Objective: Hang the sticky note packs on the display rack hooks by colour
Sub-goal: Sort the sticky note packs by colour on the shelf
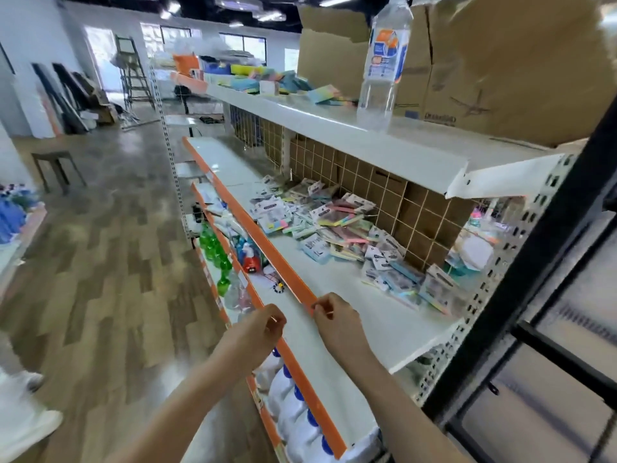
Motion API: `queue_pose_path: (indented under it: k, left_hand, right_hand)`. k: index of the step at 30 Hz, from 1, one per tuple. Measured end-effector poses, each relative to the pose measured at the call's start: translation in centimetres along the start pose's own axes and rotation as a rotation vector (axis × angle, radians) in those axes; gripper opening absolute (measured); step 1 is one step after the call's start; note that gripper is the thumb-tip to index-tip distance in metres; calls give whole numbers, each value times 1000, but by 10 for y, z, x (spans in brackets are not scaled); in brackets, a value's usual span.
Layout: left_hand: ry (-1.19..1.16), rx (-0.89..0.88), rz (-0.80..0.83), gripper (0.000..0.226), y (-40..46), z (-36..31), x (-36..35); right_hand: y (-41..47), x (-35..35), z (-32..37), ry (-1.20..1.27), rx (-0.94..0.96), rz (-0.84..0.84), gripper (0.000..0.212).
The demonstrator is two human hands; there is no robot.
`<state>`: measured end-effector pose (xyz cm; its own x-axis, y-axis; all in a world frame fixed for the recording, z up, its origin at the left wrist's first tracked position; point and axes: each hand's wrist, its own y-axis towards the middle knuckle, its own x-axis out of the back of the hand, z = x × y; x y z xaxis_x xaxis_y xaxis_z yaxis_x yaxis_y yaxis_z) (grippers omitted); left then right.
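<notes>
Both forearms reach forward from the bottom of the view to the front edge of the middle shelf [377, 329]. Left hand [263, 329]: fingers curled, fingertips pinched together just short of the orange edge strip [290, 279]. Something thin may sit in the pinch, but it is too small to identify. Right hand [334, 315]: also curled, thumb and forefinger pinched at the strip, over the shelf lip. Cannot tell whether either hand really holds an object; no pack is in either.

Sticky note packs [334, 228]: loose heap on the white shelf surface, toward the back, against the wire grid panel [384, 195] that backs the shelf. Colours are mixed in the pile: pink, yellow, green, blue. No pack is seen hanging, and no hooks are distinguishable on the grid at this resolution.

Key relation: the heap lies forward and to the right of both hands, well apart from them, deeper into the shelf. The heap's long axis runs along the back panel, from far left down to near right. Its near end [410, 282] lies closest to the right hand, which is already over the shelf.

Judgement: sorting is not started. Next move likely a reach with the right hand, forward and rightward, to the near packs.

Upper shelf carries a water bottle [384, 61] and cardboard boxes [484, 61].
</notes>
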<state>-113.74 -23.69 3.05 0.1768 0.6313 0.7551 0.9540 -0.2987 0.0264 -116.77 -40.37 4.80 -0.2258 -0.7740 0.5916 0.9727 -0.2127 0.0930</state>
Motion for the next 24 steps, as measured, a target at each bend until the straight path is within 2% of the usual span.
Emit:
queue_pose_path:
  k: [8,17,24]
  left_hand:
    - [-4,32,-3,20,58,35,8]
    - [95,-57,71,19,160,64,30]
    - [95,-192,83,19,251,89,47]
  right_hand:
    - [66,-43,-8,-1,-37,1,8]
    - [156,-81,-6,-47,-107,-114,17]
    - [230,-108,-6,-196,-203,-208,25]
